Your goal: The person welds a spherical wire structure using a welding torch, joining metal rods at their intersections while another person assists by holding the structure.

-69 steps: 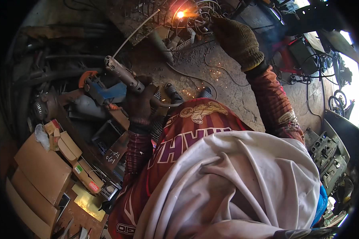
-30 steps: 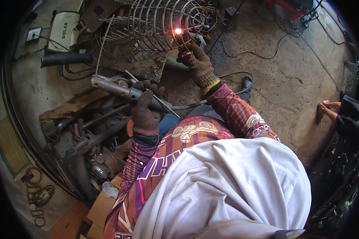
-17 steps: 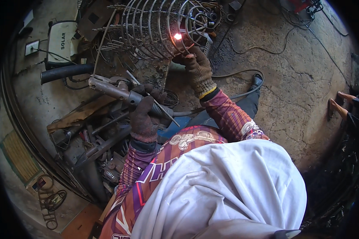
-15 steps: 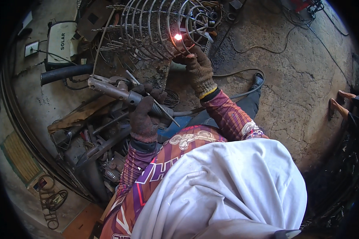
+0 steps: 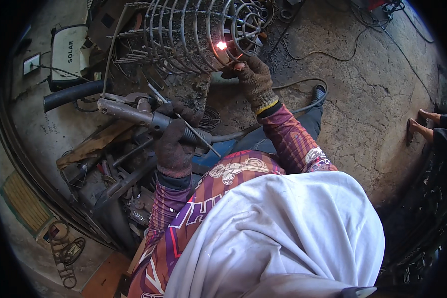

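Note:
My left hand (image 5: 175,149), in a dark knitted glove, is closed round the ribbed grip of a welding electrode holder (image 5: 126,111). A long thin electrode (image 5: 115,44) rises from its jaws. A second thin rod (image 5: 199,135) runs slantwise through the same hand. Across from it, my right hand (image 5: 258,82), in a brown glove with a yellow cuff edge, pinches the lower edge of a round wire cage (image 5: 208,30) made of steel rings. Just beyond those fingers a bright glowing spot (image 5: 221,45) shines on a ring, with reddish metal beneath it.
A white box-shaped machine (image 5: 69,52) and a black tube (image 5: 78,95) lie to the left. Metal scraps (image 5: 134,186) crowd below the left arm. A cable (image 5: 303,84) loops past my leg. At far right are another person's feet (image 5: 419,129).
The cage, left hand and electrode holder appear slightly farther left, partly because the view has shifted. My right hand sits a little farther right and up. Both grips stay the same.

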